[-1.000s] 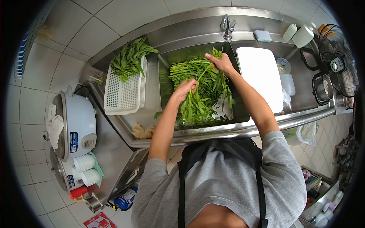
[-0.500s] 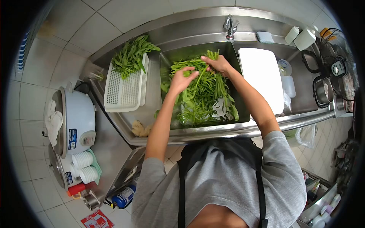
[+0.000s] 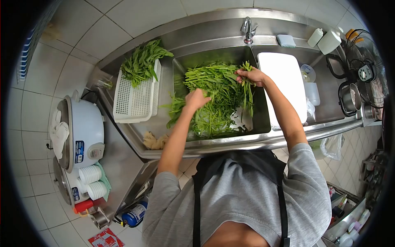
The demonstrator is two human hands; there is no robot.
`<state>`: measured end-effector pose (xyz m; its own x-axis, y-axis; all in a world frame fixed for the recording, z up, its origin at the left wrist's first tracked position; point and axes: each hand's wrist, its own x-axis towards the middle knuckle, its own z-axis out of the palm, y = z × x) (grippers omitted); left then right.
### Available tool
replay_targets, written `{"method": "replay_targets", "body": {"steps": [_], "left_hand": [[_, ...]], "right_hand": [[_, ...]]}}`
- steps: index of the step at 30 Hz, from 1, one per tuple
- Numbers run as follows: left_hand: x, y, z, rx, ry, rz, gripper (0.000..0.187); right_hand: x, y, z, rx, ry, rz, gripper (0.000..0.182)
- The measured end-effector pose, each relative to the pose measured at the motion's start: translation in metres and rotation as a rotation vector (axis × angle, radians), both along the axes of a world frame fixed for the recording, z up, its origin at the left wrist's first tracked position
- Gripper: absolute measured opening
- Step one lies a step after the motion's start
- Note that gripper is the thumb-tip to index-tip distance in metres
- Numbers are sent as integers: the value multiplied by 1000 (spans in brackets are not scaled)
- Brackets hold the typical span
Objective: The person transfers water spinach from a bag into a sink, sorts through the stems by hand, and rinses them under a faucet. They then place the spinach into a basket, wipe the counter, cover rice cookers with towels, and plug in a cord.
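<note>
Right hand (image 3: 252, 76): grip clasping slender, leafy stems (image 3: 250, 99) | left hand (image 3: 197, 99): curled — grip's contents unclear | rectangular steel sink (image 3: 261, 117)

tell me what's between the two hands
In the head view, a heap of loose leafy greens lies between the left hand and the right hand, inside the sink basin.

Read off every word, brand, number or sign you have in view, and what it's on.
Nothing is legible; the marked surfaces are:
Blue label on the upper rice cooker: too small.
Blue label on the lower rice cooker: too small.
White print on the blue cylinder: too blurred.
Red-and-white sheet on the floor: unreadable.
Fan hub: markings too small.
</note>
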<state>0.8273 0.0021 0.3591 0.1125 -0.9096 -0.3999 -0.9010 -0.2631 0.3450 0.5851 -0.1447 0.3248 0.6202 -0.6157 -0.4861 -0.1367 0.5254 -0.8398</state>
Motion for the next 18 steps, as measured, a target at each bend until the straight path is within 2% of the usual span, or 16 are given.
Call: {"method": "replay_targets", "body": {"steps": [3,5,6,8,12,16,18], "left_hand": [[-31,-5,-2,-41,161,-33,35],[-48,-11,-14,-120,297,-75,33],[-55,-12,-15,-202,373,-113,31],[-61,-19,-13,-134,422,-96,30],[-47,-19,-5,-62,497,-102,32],[-30,-15,10,59,558,-54,33],[-25,-14,14,76,565,-62,32]], "right_hand": [[1,3,17,2,-93,69,29],[7,16,53,-51,-78,135,32],[13,16,53,-38,-107,129,32],[19,12,45,-10,-166,116,34],[17,7,46,-177,110,148,36],[12,15,55,-275,255,213,45],[14,19,56,-281,257,164,48]]}}
